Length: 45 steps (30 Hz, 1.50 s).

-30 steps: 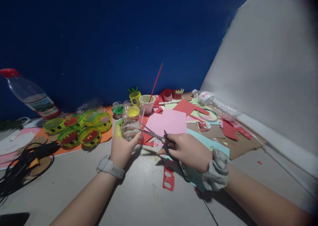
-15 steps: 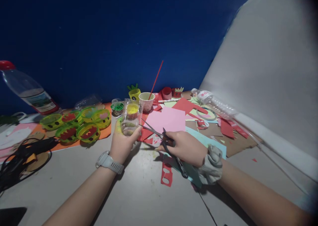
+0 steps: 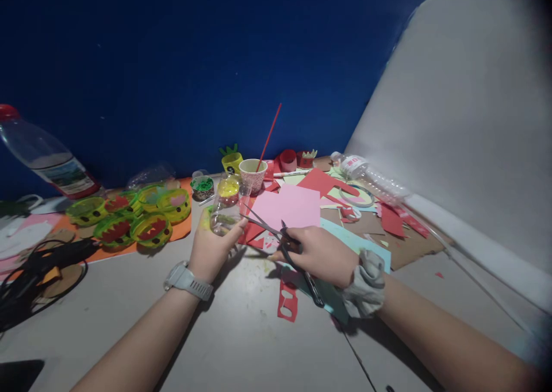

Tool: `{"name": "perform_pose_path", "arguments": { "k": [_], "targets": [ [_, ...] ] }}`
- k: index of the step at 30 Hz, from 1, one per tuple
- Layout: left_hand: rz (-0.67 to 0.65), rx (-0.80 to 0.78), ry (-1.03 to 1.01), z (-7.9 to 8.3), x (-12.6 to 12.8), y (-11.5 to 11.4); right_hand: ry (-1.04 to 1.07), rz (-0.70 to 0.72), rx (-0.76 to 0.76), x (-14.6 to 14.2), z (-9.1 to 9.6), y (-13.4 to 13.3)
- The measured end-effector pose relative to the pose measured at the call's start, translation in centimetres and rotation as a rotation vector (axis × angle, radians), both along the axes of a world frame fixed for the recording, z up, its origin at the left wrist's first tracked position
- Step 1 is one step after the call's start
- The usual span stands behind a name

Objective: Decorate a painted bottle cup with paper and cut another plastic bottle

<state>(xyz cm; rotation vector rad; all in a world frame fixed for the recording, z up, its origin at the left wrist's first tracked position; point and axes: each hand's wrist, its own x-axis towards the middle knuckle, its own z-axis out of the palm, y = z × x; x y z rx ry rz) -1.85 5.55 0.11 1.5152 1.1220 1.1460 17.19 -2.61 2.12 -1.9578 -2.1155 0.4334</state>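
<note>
My left hand (image 3: 214,241) is closed around a clear, see-through plastic piece (image 3: 224,211) that looks cut from a bottle. Through and behind it shows a small container of yellow paint (image 3: 228,188). In my right hand (image 3: 321,254) is a pair of black-handled scissors (image 3: 311,288). Its blades are parted and point left, their tips at the right edge of the plastic; whether they touch it I cannot tell. Pink paper (image 3: 297,205) lies beyond the blades, and a red paper scrap with cut-out holes (image 3: 287,301) lies below them.
Several yellow-green painted plastic rings (image 3: 150,230) stand on orange paper at left, near a large bottle (image 3: 60,162) and black cables (image 3: 34,283). A paper cup with a red stick (image 3: 253,173) and green paint (image 3: 202,186) stand behind. A clear bottle (image 3: 371,179) lies right.
The clear plastic piece has tilted in my left hand, its upper part now lower. My right hand and the scissors look nearly unchanged. The whole view has shifted slightly.
</note>
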Motion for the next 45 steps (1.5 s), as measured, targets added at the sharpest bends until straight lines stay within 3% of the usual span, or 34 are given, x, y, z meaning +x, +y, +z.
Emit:
{"name": "perform_pose_path", "arguments": {
  "k": [29,36,45],
  "targets": [
    [-0.027,-0.002,0.078,0.2,-0.1,-0.1,-0.021,0.022,-0.086,0.6,0.5,0.1],
    [-0.079,0.010,0.116,-0.2,-0.1,-0.3,0.014,0.073,-0.134,0.7,1.6,-0.3],
    [-0.034,0.005,0.160,-0.4,-0.3,-0.1,-0.021,0.041,-0.175,1.1,2.1,-0.5]
  ]
}}
